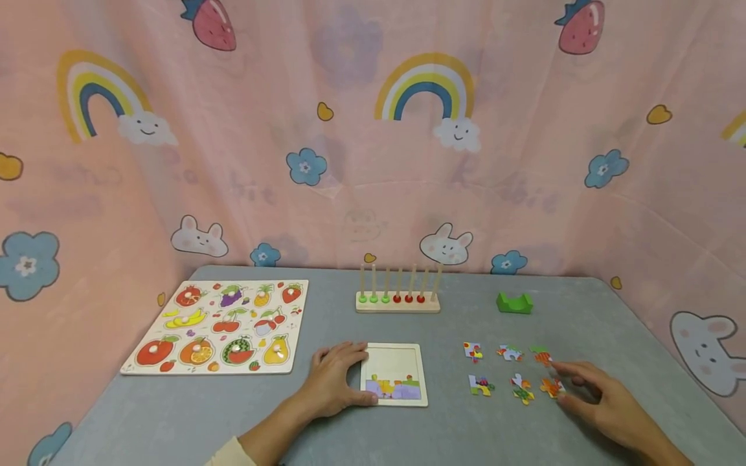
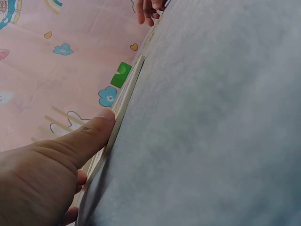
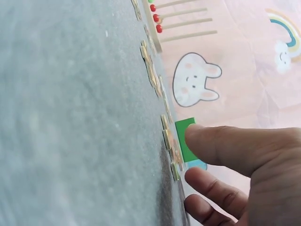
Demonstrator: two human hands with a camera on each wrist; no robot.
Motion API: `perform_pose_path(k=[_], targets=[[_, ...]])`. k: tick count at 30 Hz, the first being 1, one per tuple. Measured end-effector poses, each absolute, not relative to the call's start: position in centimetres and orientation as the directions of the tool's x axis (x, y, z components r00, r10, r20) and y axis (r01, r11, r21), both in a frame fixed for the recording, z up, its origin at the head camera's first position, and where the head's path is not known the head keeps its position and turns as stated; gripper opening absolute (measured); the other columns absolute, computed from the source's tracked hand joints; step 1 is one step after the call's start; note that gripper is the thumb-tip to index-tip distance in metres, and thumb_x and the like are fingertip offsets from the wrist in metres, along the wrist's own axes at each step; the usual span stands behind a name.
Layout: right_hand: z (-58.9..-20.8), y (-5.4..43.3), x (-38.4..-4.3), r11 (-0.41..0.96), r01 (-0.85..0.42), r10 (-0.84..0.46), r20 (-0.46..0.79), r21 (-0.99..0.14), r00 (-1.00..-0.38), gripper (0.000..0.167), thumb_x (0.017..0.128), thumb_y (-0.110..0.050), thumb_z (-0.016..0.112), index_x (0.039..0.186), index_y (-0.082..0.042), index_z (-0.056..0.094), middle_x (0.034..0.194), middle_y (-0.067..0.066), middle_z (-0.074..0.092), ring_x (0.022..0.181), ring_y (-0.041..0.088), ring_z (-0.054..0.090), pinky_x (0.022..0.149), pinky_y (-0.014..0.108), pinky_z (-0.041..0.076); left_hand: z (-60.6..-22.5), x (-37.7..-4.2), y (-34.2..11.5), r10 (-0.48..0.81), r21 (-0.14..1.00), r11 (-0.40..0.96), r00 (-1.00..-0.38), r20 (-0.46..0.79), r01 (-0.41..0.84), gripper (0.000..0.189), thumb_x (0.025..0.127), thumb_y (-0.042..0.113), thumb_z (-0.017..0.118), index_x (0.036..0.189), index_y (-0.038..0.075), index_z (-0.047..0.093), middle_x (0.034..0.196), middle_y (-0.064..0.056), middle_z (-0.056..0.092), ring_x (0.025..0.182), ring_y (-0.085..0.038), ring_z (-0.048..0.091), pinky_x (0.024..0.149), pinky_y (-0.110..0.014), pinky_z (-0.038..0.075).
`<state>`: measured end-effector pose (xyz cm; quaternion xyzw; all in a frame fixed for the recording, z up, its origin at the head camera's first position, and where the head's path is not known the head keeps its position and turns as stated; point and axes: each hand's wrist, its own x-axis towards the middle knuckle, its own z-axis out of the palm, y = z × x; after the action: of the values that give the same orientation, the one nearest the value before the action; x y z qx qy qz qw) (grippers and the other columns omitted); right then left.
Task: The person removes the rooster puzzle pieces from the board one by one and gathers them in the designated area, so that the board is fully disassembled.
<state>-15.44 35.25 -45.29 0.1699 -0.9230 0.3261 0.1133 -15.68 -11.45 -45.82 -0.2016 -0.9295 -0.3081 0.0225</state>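
My left hand (image 1: 333, 382) holds the left side of a square wooden puzzle tray (image 1: 423, 372), thumb at the lower corner and fingers at the upper one. In the left wrist view its thumb (image 2: 96, 129) lies along the tray's edge (image 2: 124, 103). Joined jigsaw pieces (image 1: 393, 389) fill the tray's lower part. Loose jigsaw pieces lie right of it in two rows. My right hand (image 1: 606, 404) is beside the rightmost two, a red-striped piece (image 1: 543, 358) and an orange piece (image 1: 550, 387). Its thumb and fingers are spread apart with nothing between them.
Behind the tray stands a wooden peg counter (image 1: 398, 304) with green and red beads. A green notched block (image 1: 515, 303) sits at the back right. A fruit knob puzzle board (image 1: 218, 330) lies on the left. A pink patterned curtain (image 1: 350, 213) surrounds the grey table.
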Motion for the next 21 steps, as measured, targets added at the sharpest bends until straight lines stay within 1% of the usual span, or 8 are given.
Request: perform_pose_path(k=[6, 9, 12, 14, 17, 21], targets=[[-44.6, 35.6, -15.5, 0.716, -0.436, -0.272, 0.357, -0.545, -0.893, 0.048, 0.077, -0.009, 0.081, 0.122, -0.007, 0.064, 0.111, -0.01, 0.059, 0.085, 0.005, 0.051, 0.062, 0.025, 0.041, -45.6, -15.9, -11.4, 0.37, 0.562, 0.723, -0.912, 0.177, 0.402, 0.075, 0.067, 0.047, 0.085, 0.128, 0.009, 0.063, 0.141, 0.001, 0.05, 0.133, -0.028, 0.037, 0.102, -0.058, 0.016], [-43.4, 35.6, -15.4, 0.727, -0.44, -0.279, 0.359, -0.527, -0.891, 0.05, 0.078, -0.009, 0.08, 0.125, -0.009, 0.063, 0.114, -0.017, 0.054, 0.087, 0.006, 0.049, 0.062, 0.027, 0.04, -45.5, -15.9, -11.3, 0.372, 0.565, 0.72, -0.911, 0.176, 0.403, 0.075, 0.067, 0.047, 0.085, 0.128, 0.009, 0.063, 0.141, 0.001, 0.051, 0.134, -0.028, 0.036, 0.102, -0.058, 0.016], [-42.1, 35.4, -15.2, 0.75, -0.424, -0.276, 0.342, -0.508, -0.898, 0.05, 0.08, -0.012, 0.079, 0.126, -0.012, 0.062, 0.116, -0.02, 0.051, 0.09, 0.005, 0.048, 0.065, 0.028, 0.04, -45.5, -15.9, -11.3, 0.37, 0.564, 0.722, -0.913, 0.175, 0.401, 0.075, 0.067, 0.047, 0.085, 0.128, 0.009, 0.063, 0.141, 0.001, 0.05, 0.134, -0.027, 0.036, 0.102, -0.058, 0.016], [-41.3, 35.1, -15.0, 0.752, -0.428, -0.283, 0.341, -0.502, -0.896, 0.05, 0.08, -0.014, 0.079, 0.127, -0.014, 0.062, 0.116, -0.019, 0.052, 0.092, 0.003, 0.047, 0.067, 0.026, 0.039, -45.5, -15.9, -11.3, 0.369, 0.567, 0.72, -0.913, 0.176, 0.4, 0.075, 0.067, 0.047, 0.085, 0.128, 0.008, 0.063, 0.141, 0.0, 0.05, 0.134, -0.028, 0.036, 0.102, -0.058, 0.016], [-40.1, 34.5, -14.6, 0.727, -0.47, -0.314, 0.367, -0.5, -0.876, 0.052, 0.08, -0.011, 0.079, 0.128, -0.015, 0.061, 0.118, -0.013, 0.055, 0.095, 0.001, 0.046, 0.07, 0.023, 0.037, -45.6, -15.7, -11.3, 0.368, 0.567, 0.719, -0.913, 0.179, 0.401, 0.075, 0.067, 0.047, 0.085, 0.127, 0.008, 0.063, 0.141, 0.0, 0.051, 0.134, -0.028, 0.037, 0.102, -0.058, 0.016], [-38.7, 33.4, -14.1, 0.707, -0.493, -0.338, 0.369, -0.507, -0.866, 0.053, 0.081, -0.01, 0.078, 0.13, -0.018, 0.06, 0.121, -0.011, 0.055, 0.098, 0.001, 0.045, 0.072, 0.021, 0.035, -45.8, -15.6, -11.4, 0.365, 0.566, 0.722, -0.914, 0.178, 0.399, 0.075, 0.067, 0.047, 0.085, 0.127, 0.007, 0.063, 0.14, 0.0, 0.051, 0.133, -0.028, 0.037, 0.102, -0.058, 0.016]])
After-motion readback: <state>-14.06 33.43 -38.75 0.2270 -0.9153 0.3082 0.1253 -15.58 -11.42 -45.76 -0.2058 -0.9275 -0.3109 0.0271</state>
